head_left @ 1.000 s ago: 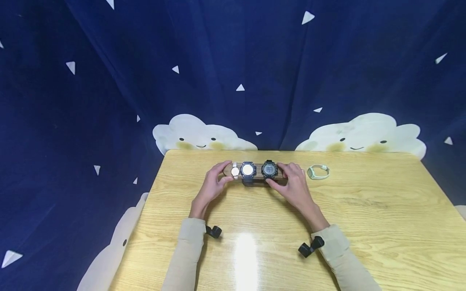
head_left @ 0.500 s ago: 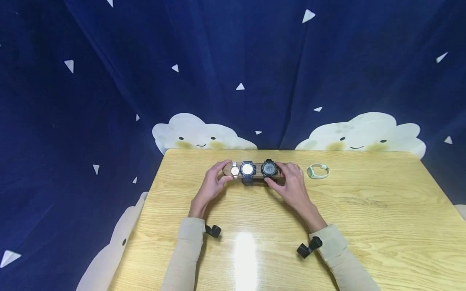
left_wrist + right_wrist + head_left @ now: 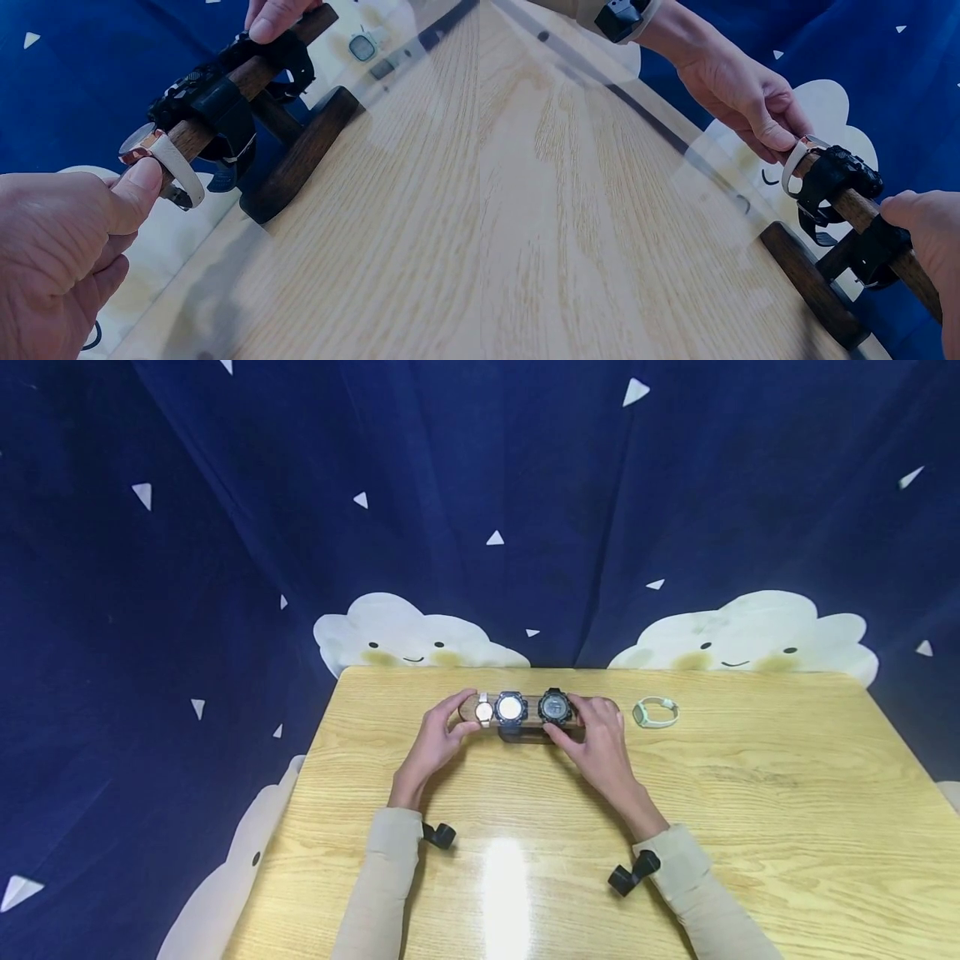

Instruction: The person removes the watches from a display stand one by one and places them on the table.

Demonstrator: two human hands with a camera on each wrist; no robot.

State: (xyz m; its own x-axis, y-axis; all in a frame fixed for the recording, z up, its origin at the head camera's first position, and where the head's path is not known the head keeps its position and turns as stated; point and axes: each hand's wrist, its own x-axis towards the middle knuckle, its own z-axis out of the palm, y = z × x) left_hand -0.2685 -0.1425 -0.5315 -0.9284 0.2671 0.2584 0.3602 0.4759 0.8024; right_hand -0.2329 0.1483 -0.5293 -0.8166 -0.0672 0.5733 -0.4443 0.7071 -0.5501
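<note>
A dark wooden watch stand [image 3: 532, 712] stands at the table's far side, its bar raised above a thick base [image 3: 306, 159]. From left to right the bar bears a white-strapped watch [image 3: 484, 713], a chunky black watch [image 3: 512, 709] and a second black watch [image 3: 555, 707]. My left hand [image 3: 431, 745] holds the bar's left end between thumb and fingers, the thumb against the white-strapped watch. At the right black watch, my right hand [image 3: 606, 750] pinches the case, thumb on the near side and fingers on the far side.
A mint-green watch [image 3: 640, 715], its strap in a loop, lies on the wooden table [image 3: 750, 827] right of the stand. Behind the table's far edge hangs a dark blue curtain [image 3: 450, 485] with white clouds.
My right hand and forearm have shifted slightly left, and the bar's right end shows a little more. The left hand and the watches stay nearly in place.
</note>
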